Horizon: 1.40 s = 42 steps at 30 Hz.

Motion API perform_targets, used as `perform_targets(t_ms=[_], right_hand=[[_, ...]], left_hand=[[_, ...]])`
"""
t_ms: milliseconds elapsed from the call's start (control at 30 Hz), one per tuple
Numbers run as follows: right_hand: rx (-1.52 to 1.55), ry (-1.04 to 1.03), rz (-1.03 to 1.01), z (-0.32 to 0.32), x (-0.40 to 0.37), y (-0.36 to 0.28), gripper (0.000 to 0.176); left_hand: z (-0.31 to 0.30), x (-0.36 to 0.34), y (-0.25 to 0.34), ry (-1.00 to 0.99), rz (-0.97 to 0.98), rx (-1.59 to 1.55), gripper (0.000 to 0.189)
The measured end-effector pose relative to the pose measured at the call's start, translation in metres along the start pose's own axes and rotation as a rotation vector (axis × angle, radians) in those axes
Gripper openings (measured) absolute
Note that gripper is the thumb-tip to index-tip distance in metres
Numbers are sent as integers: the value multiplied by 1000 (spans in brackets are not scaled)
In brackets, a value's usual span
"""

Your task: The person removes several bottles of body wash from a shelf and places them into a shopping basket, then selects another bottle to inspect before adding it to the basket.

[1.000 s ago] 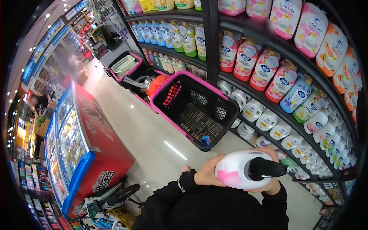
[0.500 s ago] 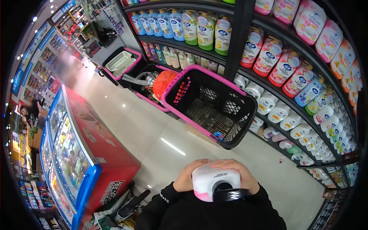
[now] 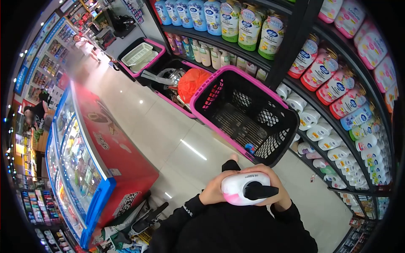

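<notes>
Between my two hands is a white and pink pump bottle [image 3: 234,185] with a black pump head, seen from above in front of my black top. My left hand [image 3: 212,190] wraps around its left side. My right hand [image 3: 276,179] grips the right and far side, partly hidden behind the pump head. Beyond the bottle stands a large black basket with a pink rim [image 3: 258,85]. A small blue and red item [image 3: 249,148] sits in its near corner.
Shelves at right hold rows of pump bottles [image 3: 321,68] and white bottles [image 3: 319,132]. An orange-red bag [image 3: 192,85] lies in another basket behind. A red and blue freezer [image 3: 120,156] stands at left. Another person [image 3: 86,47] is in the far aisle.
The bottle has turned in my hands, and its black pump head now points more to the right. The camera view has shifted, with the basket and shelves appearing further right.
</notes>
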State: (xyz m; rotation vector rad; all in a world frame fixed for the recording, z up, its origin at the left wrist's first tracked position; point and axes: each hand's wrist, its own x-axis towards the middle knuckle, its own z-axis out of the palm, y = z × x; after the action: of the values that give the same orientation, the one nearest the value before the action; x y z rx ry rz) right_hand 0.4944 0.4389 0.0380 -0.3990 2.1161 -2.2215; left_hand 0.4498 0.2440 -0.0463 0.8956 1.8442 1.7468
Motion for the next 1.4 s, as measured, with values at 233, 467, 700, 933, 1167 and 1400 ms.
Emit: perform_targets(t_ms=[233,467,700,933,1167,1400], right_hand=[[-12,-16,75,-60,35,7,80],[-159,129,260,-121,50,1,81],[-326,206,249,-149,50,17,75],[-364,305,340,-157,68,53,71],[-474,358,319,-163,112,106,70],[-484,429,386,-174,169,196,70]], left_hand=[[-12,71,-40,-266,-132,-51,62],[-13,153,-12,-257,-107,108,64],[-7,211,-53,-384,-49,67,66],[-15,247,-97,-478,-29,17,65],[-43,283,-156,-544,-50,-37,60],[-63,282,-266,-278,-459,84,94]])
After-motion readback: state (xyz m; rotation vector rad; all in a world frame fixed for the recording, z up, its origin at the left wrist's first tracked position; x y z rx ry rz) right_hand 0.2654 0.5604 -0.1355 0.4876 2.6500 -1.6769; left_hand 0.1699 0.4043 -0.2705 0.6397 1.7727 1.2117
